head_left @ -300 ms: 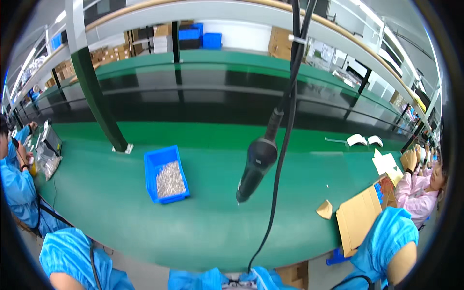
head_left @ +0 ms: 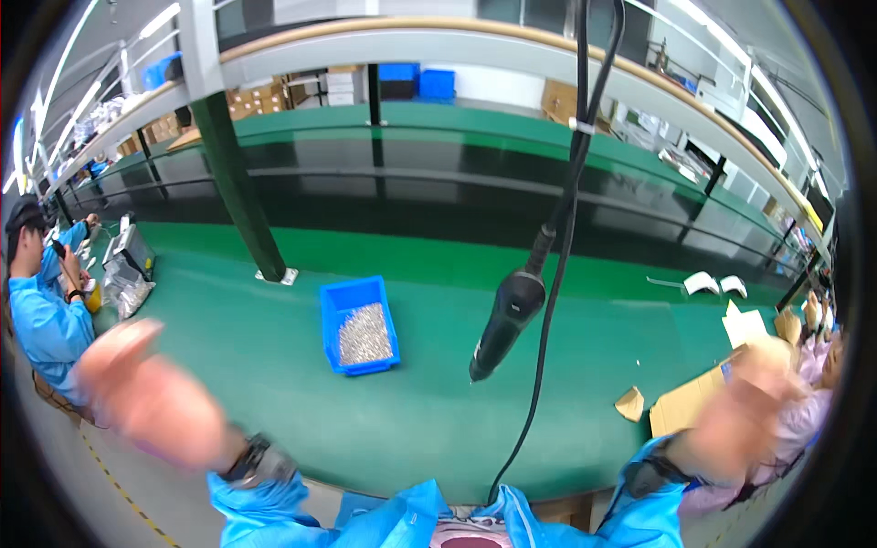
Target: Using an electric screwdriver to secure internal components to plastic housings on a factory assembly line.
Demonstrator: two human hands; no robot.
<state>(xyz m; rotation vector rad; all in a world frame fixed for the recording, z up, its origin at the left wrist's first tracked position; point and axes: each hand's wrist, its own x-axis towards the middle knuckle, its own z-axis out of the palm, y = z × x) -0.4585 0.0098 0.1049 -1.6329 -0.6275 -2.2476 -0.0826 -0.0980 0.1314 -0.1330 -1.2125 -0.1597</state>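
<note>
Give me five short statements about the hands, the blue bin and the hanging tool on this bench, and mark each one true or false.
1. The left hand grips the hanging screwdriver. False: the blurred hand is raised off to the left, holding nothing.
2. The blue bin holds a heap of small silvery parts. True.
3. The screwdriver lies flat on the green bench top. False: it hangs on its cable, tip down, above the bench.
4. The right hand is raised at the right, near the flattened cardboard. True.
5. The bin stands to the right of the screwdriver. False: it stands to its left.
</note>
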